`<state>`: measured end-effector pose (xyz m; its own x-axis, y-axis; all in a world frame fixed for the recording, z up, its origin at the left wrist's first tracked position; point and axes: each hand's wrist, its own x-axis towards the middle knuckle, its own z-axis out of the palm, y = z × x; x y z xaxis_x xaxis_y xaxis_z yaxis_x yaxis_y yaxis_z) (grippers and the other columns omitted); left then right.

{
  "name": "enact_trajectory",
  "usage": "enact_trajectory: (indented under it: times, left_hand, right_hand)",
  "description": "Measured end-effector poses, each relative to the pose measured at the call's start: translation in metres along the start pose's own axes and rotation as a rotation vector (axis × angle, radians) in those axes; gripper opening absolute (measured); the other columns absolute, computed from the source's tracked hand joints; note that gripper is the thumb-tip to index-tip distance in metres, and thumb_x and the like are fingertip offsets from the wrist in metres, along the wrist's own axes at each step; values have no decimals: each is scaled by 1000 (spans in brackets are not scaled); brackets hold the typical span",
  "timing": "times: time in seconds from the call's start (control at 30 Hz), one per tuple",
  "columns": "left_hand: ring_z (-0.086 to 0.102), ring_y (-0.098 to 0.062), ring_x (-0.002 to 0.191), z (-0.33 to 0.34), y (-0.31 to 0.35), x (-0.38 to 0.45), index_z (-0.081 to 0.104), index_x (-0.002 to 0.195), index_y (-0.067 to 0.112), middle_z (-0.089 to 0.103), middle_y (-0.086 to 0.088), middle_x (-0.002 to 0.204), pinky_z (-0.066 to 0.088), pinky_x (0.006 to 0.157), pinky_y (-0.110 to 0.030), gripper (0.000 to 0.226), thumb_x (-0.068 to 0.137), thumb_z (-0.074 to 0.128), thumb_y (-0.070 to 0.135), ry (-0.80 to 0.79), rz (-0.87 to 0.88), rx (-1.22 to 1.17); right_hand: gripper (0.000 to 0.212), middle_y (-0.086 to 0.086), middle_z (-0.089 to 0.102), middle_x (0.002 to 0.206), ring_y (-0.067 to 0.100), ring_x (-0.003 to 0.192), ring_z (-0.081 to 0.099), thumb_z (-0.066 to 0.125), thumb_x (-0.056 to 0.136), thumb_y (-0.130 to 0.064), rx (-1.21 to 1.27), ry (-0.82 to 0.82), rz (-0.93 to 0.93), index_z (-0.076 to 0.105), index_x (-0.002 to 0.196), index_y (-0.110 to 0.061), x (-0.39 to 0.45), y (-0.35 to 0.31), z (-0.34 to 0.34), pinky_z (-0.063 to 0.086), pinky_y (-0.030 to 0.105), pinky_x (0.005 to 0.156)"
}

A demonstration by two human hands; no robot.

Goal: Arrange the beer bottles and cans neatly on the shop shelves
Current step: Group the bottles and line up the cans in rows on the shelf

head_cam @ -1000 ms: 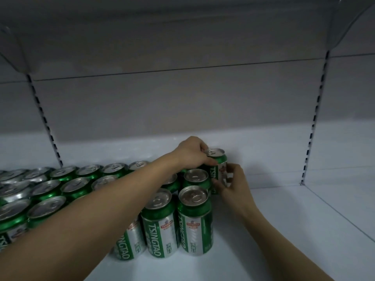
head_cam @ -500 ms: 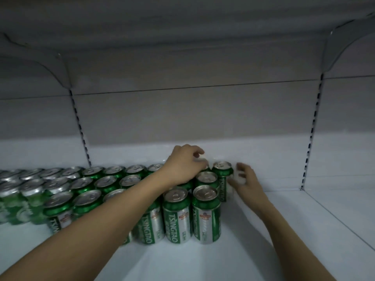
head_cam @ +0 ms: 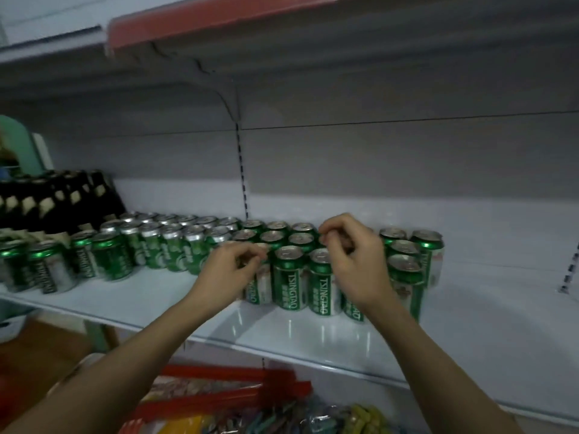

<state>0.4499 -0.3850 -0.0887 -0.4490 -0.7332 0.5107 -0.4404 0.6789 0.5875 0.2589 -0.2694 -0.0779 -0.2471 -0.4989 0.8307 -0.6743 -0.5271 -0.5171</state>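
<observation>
Both hands hover over the green cans (head_cam: 288,277), which stand packed in rows on the shelf (head_cam: 488,321). The left hand (head_cam: 232,270) and right hand (head_cam: 354,261) have curled fingers; I cannot tell whether either grips anything, likely nudging front cans level.

Cans (head_cam: 289,278): green bodies, silver-grey tops, white "TSINGTAO" lettering running vertically, small red-and-white emblem patches. Bottles (head_cam: 59,198): dark, near black, with pale cream neck labels. Shelf (head_cam: 470,324): pale bluish white, glossy. Upper shelf edge strip (head_cam: 194,26): red. Packets (head_cam: 219,411) below: red, yellow, mixed colours, blurred.
</observation>
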Motion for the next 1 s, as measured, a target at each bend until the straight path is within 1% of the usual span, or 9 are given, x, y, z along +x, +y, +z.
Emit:
enact_trajectory:
  times: [0.07,0.2,0.3,0.43,0.6,0.7,0.77,0.87,1.0]
  left_hand:
    - [61,3,80,-13,-23,-10,74,97,26,70,15,93,45,67,-16,15,94,62,18,4,-46,57]
    - [60,1,87,-43,-79,-29,74,96,27,69,16,93,50,78,-26,15,95,59,20,53,-165,111]
    - [61,-9,92,-70,-128,-36,71,95,25,69,10,99,51,84,-33,16,96,57,19,51,-255,164]
    - [58,-16,103,-101,-198,-37,70,106,19,67,1,113,44,83,-27,19,95,55,16,24,-339,286]
    - [57,-20,107,-129,-262,-25,67,112,14,65,-4,117,40,83,-25,22,93,57,14,120,-397,272]
    - [56,-23,99,-140,-280,-13,60,104,10,61,-7,107,39,77,-27,14,90,60,8,271,-415,233]
    - [54,-24,96,-145,-287,-6,51,103,10,52,-7,104,38,75,-29,19,87,60,3,411,-443,145]
    - [53,-26,108,-146,-298,3,43,123,10,44,-8,122,46,87,-38,39,88,58,4,485,-502,-18]
    - [51,-29,120,-143,-311,9,23,151,18,39,-10,140,43,96,-40,65,93,52,8,347,-536,1]
  right_hand:
    - [15,-8,63,86,6,76,58,54,94,-6,6,-187,11,65,93,-16,-8,-6,42,47,25,68]
    - [11,-8,63,97,7,85,58,55,98,-15,16,-570,70,64,99,-22,-25,-9,130,49,26,75]
    - [12,-5,61,105,10,90,58,53,100,-18,18,-715,145,63,105,-19,-28,-9,195,48,26,78]
    - [21,5,60,118,21,104,56,50,100,-16,-92,-842,177,61,117,-12,-28,-5,284,45,31,86]
    - [26,9,60,124,24,111,57,52,98,-14,-108,-803,266,60,122,-7,-21,-6,373,44,29,89]
    - [25,8,62,120,22,108,58,55,97,-12,-30,-692,376,59,121,-7,-14,-9,407,42,24,85]
    - [26,7,60,119,22,109,58,56,97,-12,27,-625,428,57,122,-8,-11,-10,427,43,25,87]
    - [30,5,56,122,18,110,56,55,97,-10,90,-561,460,52,126,-9,-6,-10,453,43,24,87]
    - [44,-14,52,120,-1,101,50,53,99,-10,197,-588,488,39,140,-18,0,-2,472,39,13,85]
